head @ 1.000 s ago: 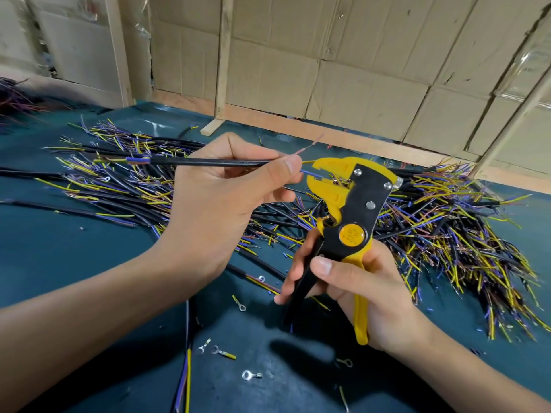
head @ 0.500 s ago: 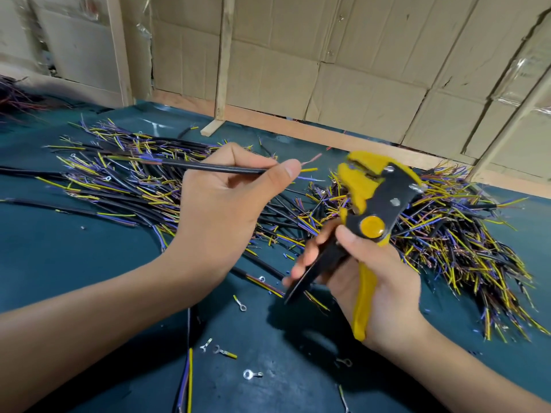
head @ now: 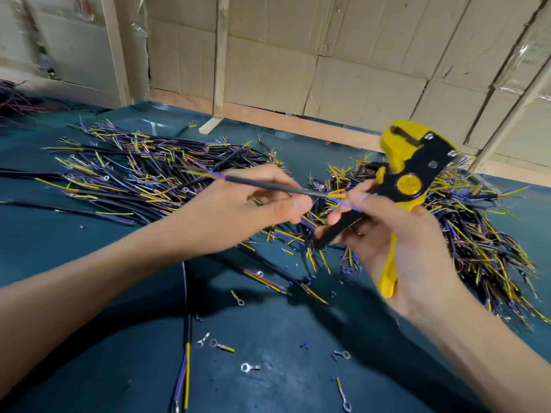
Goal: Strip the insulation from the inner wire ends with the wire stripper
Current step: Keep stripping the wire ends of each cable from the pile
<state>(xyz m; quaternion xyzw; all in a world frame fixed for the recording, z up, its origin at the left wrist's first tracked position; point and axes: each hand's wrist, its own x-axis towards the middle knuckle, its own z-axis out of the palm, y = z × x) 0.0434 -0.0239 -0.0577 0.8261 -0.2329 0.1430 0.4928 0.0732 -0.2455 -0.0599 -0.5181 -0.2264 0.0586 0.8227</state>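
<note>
We hold the black cable (head: 268, 187) in our left hand (head: 250, 210), pinched between thumb and fingers, with its yellow and blue inner wire ends (head: 343, 199) poking out toward the wire stripper (head: 408, 180). Our right hand (head: 396, 242) is wrapped round the stripper's yellow and black handles, its head tilted up and away from the cable; the thumb and a fingertip of that hand also seem to touch the blue wire end just beside the stripper's pivot. The two hands sit close together, each clamped on its own thing, above the dark green surface (head: 268, 383).

The step in hand looks like sorting out one inner wire before feeding it to the tool. To do it well, we should separate a single end, keep it straight, bring the stripper's head down level with it, and seat only the tip in the mouth. The left hand should grip the cable close to the ends so it does not slide when we squeeze. A steady squeeze, without twisting, ought to spare the copper strands.

Behind the stripper lies a heap of cut cables (head: 477, 234); below it, loose ring terminals (head: 249, 368) dot the surface. The round yellow badge on the stripper's pivot may carry a mark, but motion blur makes it unreadable, and we see no other writing.
</note>
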